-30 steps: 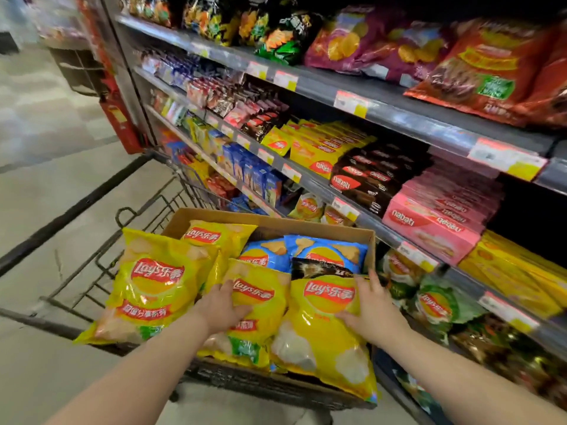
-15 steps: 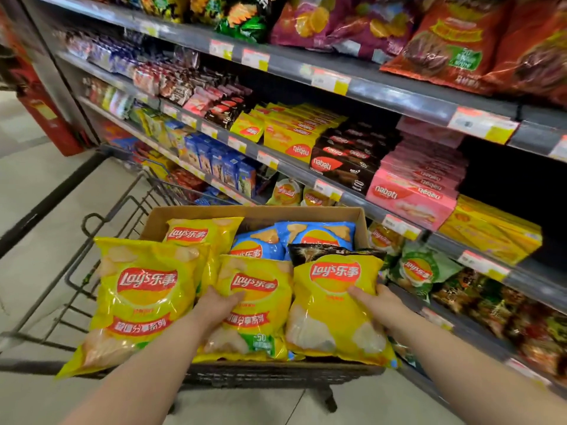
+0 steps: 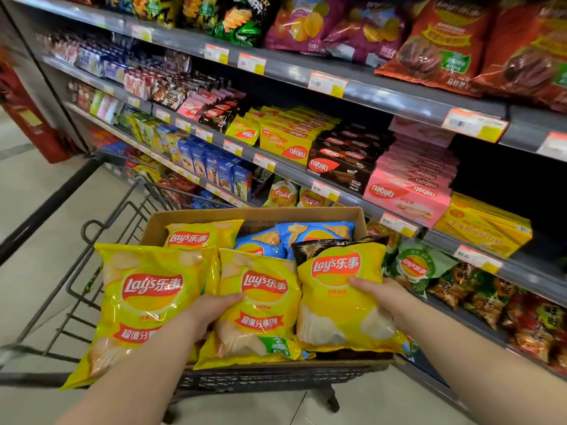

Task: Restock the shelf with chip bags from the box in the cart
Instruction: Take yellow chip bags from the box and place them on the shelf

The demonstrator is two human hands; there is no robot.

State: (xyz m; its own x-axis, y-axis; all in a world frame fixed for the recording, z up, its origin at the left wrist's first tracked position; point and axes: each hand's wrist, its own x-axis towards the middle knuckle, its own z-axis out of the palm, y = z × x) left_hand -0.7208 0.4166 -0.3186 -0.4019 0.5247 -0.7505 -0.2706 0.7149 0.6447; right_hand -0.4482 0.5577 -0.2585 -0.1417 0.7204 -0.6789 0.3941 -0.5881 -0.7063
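Note:
A cardboard box [image 3: 310, 213] in the black wire cart [image 3: 101, 240] holds yellow, blue and dark Lay's chip bags. My left hand [image 3: 211, 311] grips the middle yellow bag [image 3: 260, 302] at its left edge. A bigger yellow bag [image 3: 144, 299] lies over the box's left side, next to my left forearm. My right hand [image 3: 383, 296] holds the right yellow bag [image 3: 337, 296], thumb on its front, lifted above the box. Blue bags [image 3: 313, 234] and another yellow bag [image 3: 199, 236] lie at the back of the box.
Grey shelves [image 3: 368, 93] run along the right, packed with chip bags on top, nabati wafer packs [image 3: 405, 194] in the middle and green Lay's bags [image 3: 414, 268] low beside the cart. A red column [image 3: 27, 118] stands at the far left. Tiled floor lies left of the cart.
Both hands have closed on their bags and raised them a little. The view has tilted up and to the right along the shelves.

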